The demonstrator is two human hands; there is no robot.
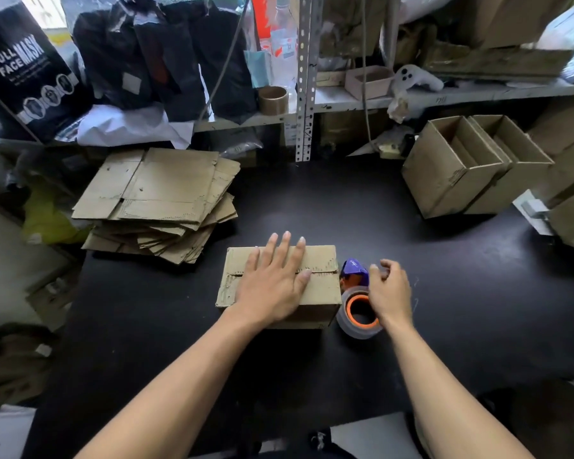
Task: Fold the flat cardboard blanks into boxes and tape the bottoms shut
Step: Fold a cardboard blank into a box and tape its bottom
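Note:
A folded cardboard box (322,286) lies on the black table (444,293) with its closed flaps facing up. My left hand (272,279) presses flat on the flap seam, fingers straight. Just right of the box sits a tape dispenser (357,303) with a purple cutter head and an orange-cored roll of clear tape. My right hand (390,291) is over the roll, fingers curled around its right side. A stack of flat cardboard blanks (159,200) lies at the table's back left.
Two open finished boxes (471,167) stand at the back right. Behind the table runs a metal shelf (345,101) with dark bags, a brown tape roll (272,100) and a white controller. More cardboard sits at the far right edge.

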